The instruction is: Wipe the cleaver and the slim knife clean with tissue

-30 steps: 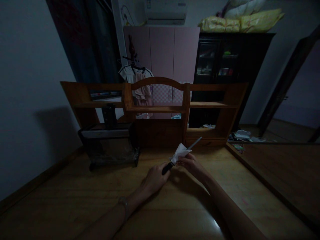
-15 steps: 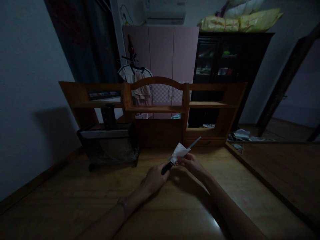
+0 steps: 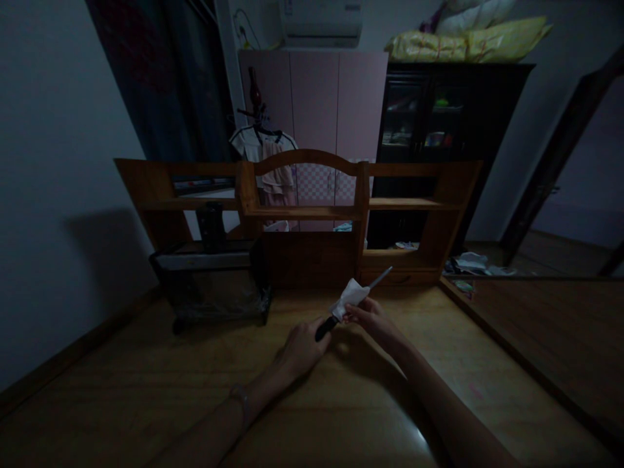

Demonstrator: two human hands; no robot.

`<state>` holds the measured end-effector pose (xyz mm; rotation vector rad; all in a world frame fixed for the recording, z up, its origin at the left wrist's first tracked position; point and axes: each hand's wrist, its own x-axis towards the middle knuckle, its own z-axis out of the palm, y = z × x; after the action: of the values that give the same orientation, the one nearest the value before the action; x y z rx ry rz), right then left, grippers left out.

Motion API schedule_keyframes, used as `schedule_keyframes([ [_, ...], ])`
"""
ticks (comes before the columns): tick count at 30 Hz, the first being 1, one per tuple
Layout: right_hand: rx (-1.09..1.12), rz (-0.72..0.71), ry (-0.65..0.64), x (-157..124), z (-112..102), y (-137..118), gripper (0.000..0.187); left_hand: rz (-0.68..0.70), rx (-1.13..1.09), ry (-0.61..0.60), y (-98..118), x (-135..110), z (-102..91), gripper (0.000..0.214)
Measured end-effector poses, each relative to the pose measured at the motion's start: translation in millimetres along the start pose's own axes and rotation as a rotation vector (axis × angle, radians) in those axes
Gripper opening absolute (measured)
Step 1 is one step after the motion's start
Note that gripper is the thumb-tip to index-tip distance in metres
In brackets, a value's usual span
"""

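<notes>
My left hand [image 3: 303, 346] is closed round the black handle of a knife [image 3: 325, 329], whose blade points up and to the right. A crumpled white tissue [image 3: 351, 298] wraps the middle of the blade, and the blade's tip shows beyond it. Pinching the tissue against the blade, my right hand [image 3: 373, 318] sits just right of the handle. Part of the blade is hidden by the tissue and my fingers. Both hands are held above the wooden desk top [image 3: 312, 429].
A wooden shelf unit [image 3: 307, 212] stands along the desk's far side. A dark heater-like appliance [image 3: 209, 283] is at the left on the desk top. Behind are a pink wardrobe [image 3: 314, 104] and a black cabinet [image 3: 453, 104]. A raised edge [image 3: 517, 351] runs along the right.
The tissue's shape has shifted slightly round the blade, with its upper edge folded closer. My hands and the knife stay almost in the same place.
</notes>
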<state>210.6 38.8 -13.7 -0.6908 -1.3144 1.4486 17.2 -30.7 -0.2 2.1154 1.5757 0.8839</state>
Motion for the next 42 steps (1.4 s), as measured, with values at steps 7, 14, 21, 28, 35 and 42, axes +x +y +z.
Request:
schedule_keyframes([
  [7,-0.011,-0.004,0.009,-2.4,0.9,-3.9,0.032,0.022,-0.026,-0.004,-0.6,-0.4,0.2,0.024],
  [14,-0.017,0.011,0.007,-2.0,1.1,-5.5,0.031,0.029,-0.019,-0.002,-2.4,0.2,1.1,0.025],
  [21,-0.054,0.014,0.007,-3.5,0.5,-8.7,0.03,0.018,-0.009,-0.005,-3.1,0.3,2.0,0.028],
  [28,-0.095,0.024,-0.017,-5.0,-2.4,-9.3,0.032,0.064,-0.021,0.006,-11.1,1.4,6.7,0.023],
  [35,-0.115,0.005,-0.024,-4.2,-2.2,-8.3,0.033,0.058,-0.021,-0.003,-8.8,1.7,5.9,0.025],
  [42,-0.131,-0.013,-0.006,-4.0,-1.4,-6.6,0.032,0.009,-0.001,-0.02,-4.4,0.6,2.6,0.024],
])
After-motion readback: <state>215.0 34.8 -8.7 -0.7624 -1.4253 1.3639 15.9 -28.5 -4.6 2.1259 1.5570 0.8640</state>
